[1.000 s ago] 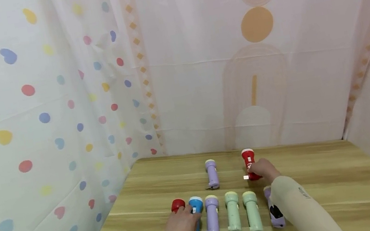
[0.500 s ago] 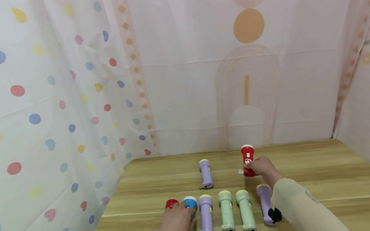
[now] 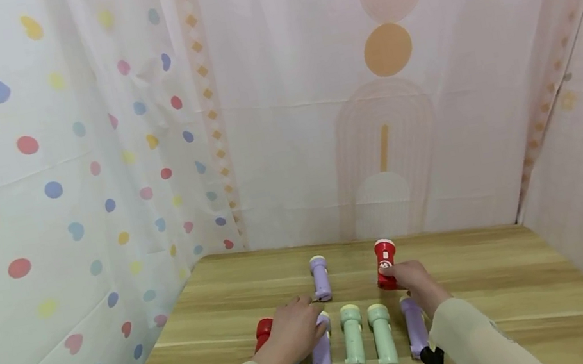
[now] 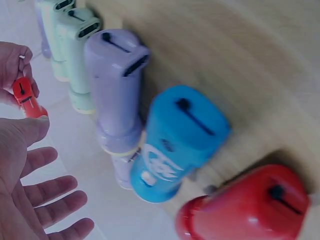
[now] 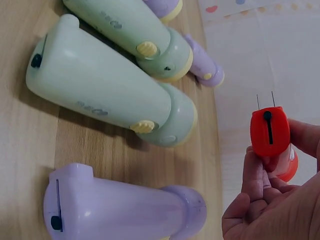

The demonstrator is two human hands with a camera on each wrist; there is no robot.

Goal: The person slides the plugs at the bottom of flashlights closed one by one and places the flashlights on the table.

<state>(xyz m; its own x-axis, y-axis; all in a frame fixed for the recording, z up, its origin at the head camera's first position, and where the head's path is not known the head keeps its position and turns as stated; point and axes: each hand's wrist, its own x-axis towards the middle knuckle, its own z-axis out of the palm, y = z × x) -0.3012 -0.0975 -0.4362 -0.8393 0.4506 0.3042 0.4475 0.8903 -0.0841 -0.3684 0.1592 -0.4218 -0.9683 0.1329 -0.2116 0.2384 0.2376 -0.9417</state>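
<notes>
My right hand (image 3: 414,280) grips a red flashlight (image 3: 385,254) above the table's far part. Two thin metal prongs (image 5: 273,99) stick out near its tail end in the right wrist view. My left hand (image 3: 293,334), fingers extended and holding nothing, hovers over the front row. Beneath and around it are another red flashlight (image 3: 263,329), a blue flashlight (image 4: 187,122), mostly hidden in the head view, and a purple flashlight (image 3: 321,360). Further right lie two light green flashlights (image 3: 354,343) and a purple flashlight (image 3: 415,324), partly behind my right sleeve.
One more purple flashlight (image 3: 321,279) lies farther back on the wooden table (image 3: 476,266), left of the held red one. Patterned curtains (image 3: 288,163) hang behind the table and along both sides.
My left hand has come off the red and blue flashlights and moved forward and right. My right hand keeps holding its red flashlight; the prongs no longer show in the head view.
</notes>
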